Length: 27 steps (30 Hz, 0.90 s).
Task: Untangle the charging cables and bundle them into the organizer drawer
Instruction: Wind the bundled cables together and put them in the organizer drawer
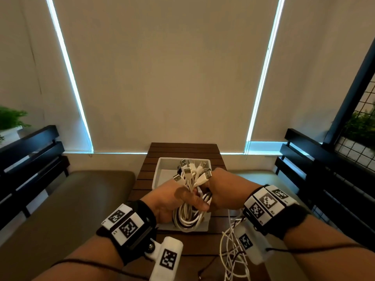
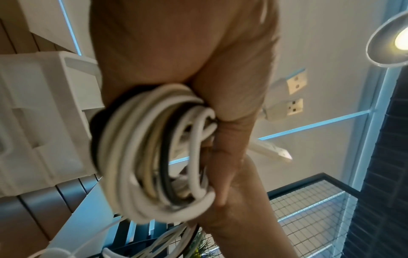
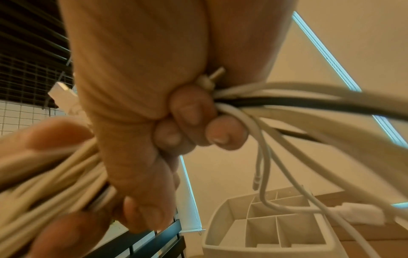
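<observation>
A bundle of white charging cables with one black cable [image 1: 190, 218] is coiled in loops, and its USB plugs [image 1: 192, 171] fan upward. My left hand [image 1: 178, 199] grips the coil from the left, fingers curled round it. From the right, my right hand [image 1: 221, 191] clenches the strands just below the plugs. Both hold the bundle just above the white organizer tray [image 1: 168, 158]. In the left wrist view the coil [image 2: 154, 157] fills the middle, with the plugs [image 2: 293, 83] beyond. The right wrist view shows curled fingers [image 3: 194, 111] round the strands [image 3: 287, 97] above the tray's dividers [image 3: 260, 218].
The tray sits on a narrow slatted wooden table [image 1: 146, 169]. More tangled white cables [image 1: 231, 252] lie on the table's near right part, under my right wrist. Olive bench cushions [image 1: 81, 199] flank the table, and a wire grid panel [image 1: 361, 128] stands at the right.
</observation>
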Motion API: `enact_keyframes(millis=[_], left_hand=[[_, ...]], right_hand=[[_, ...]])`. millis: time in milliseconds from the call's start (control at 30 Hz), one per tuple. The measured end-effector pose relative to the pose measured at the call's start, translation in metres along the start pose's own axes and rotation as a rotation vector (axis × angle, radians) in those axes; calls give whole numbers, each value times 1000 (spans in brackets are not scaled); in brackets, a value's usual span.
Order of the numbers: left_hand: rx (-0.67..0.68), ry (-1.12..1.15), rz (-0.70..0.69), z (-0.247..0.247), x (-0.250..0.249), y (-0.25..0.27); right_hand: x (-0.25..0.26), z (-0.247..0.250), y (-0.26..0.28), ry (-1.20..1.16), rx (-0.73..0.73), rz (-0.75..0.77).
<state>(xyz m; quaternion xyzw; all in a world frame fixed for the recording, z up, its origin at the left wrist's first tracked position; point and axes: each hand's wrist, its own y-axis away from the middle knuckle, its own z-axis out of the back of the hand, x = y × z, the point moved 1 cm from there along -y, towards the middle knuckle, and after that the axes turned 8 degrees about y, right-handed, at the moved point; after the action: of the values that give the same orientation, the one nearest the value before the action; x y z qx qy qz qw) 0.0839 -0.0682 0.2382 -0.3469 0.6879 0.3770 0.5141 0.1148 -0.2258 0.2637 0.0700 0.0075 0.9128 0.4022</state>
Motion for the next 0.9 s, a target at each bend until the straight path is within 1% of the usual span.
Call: enact_keyframes(millis=[67,167,267,300,400,433,600,667,733,833,900], left_hand=[[-2,-20,20,1,0,-1],[-7,-24,48,8,2,-1],[-50,-13,63,13,3,1],[-59,0,64,15,4,1],[-73,43,107,15,8,0],[-64,54,119,14,10,-1],[18,184,131,7,16,-4],[27,239,147,4,20,-4],[29,275,130,1,23,-4],[-18,275,71,-4,23,-3],[-63,258,79,-5,26,-4]], right_hand=[[0,2,2,-32,26,11],[-7,11,7,-121,68,-11],[-17,15,14,-244,88,-11],[-20,14,15,-301,80,-15],[-25,9,20,-623,25,-43],[-27,10,22,-679,1,-35],[-23,14,18,-662,-94,-1],[-21,16,16,-650,-119,-7],[-21,17,15,-654,-129,-15],[-18,15,15,-611,-158,-35],[-17,13,14,-508,-243,-99]])
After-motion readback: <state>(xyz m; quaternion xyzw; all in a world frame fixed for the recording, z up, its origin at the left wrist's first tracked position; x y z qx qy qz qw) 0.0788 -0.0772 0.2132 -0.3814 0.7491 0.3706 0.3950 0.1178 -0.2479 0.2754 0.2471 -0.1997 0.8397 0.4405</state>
